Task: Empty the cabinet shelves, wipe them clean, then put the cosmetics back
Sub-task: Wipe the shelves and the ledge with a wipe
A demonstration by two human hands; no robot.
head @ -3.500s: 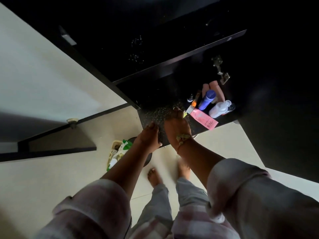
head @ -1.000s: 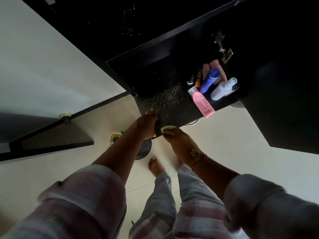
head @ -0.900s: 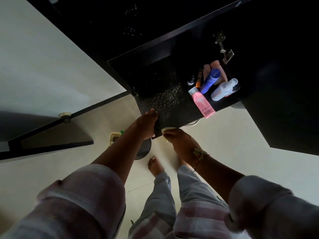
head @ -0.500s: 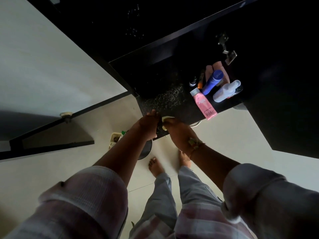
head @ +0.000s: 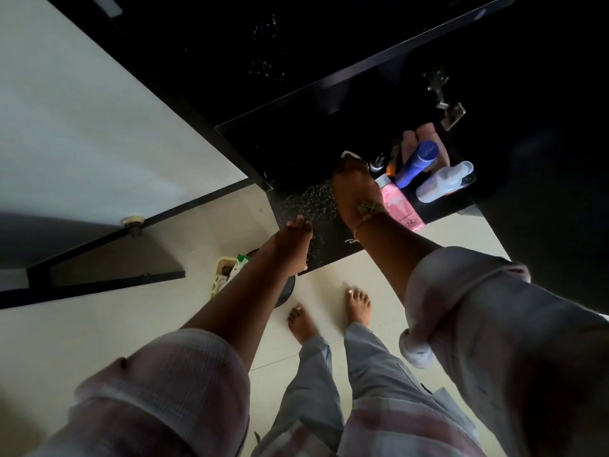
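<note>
The black speckled cabinet shelf [head: 306, 199] lies below me. My right hand [head: 356, 189] reaches deep onto it and presses a small pale cloth [head: 348, 155], of which only a corner shows past the fingertips. My left hand [head: 293, 240] holds the shelf's front edge, fingers on top. Cosmetics stand bunched at the shelf's right: a pink tube [head: 403, 212] right beside my right wrist, a blue bottle [head: 417, 163], a white bottle [head: 443, 181], a small dark bottle [head: 377, 161], an orange item [head: 392, 159] and peach tubes [head: 425, 135] behind.
The white cabinet door [head: 82, 127] stands open at the left, with a knob [head: 132, 222] on its edge. A metal hinge [head: 445, 107] sits on the dark right wall. On the pale floor are a small basket [head: 225, 275], a dark round object [head: 284, 293] and my bare feet.
My right hand has moved with the cloth from the shelf's front edge, next to my left hand, deep onto the shelf beside the cosmetics. My left hand stays on the edge.
</note>
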